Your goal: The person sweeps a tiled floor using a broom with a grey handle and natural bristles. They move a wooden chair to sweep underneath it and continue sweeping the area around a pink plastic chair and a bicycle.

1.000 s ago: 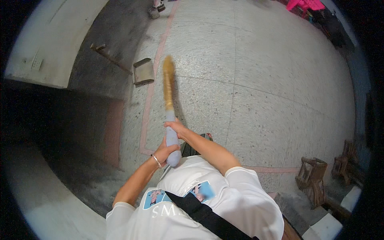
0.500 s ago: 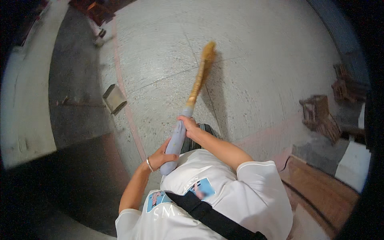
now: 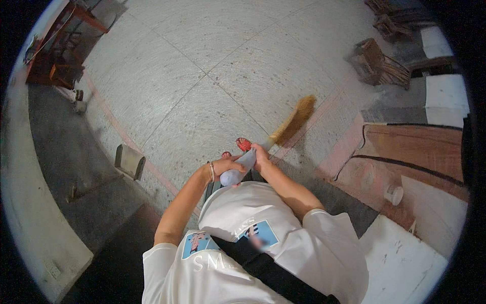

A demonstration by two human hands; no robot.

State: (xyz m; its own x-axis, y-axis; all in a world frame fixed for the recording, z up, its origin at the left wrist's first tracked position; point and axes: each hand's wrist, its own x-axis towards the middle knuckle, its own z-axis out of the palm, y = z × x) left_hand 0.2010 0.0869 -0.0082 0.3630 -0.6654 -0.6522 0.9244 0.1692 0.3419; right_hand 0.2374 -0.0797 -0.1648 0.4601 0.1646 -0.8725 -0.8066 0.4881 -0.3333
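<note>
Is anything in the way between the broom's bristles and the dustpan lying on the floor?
Only the person's own feet: the broom bristles are on the right, the dustpan on the left, red-sandalled feet between.

Broom: pale grey-lilac handle, tan straw bristle head. Held slanted, handle end low near the person's waist, bristles out to the upper right, seemingly touching the speckled floor beside a pink tile line.

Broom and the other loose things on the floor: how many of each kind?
Broom, held in left hand and right hand: 1
Dustpan: 1
Wooden stools: 2
Red sandals: 2
Total: 6
</note>
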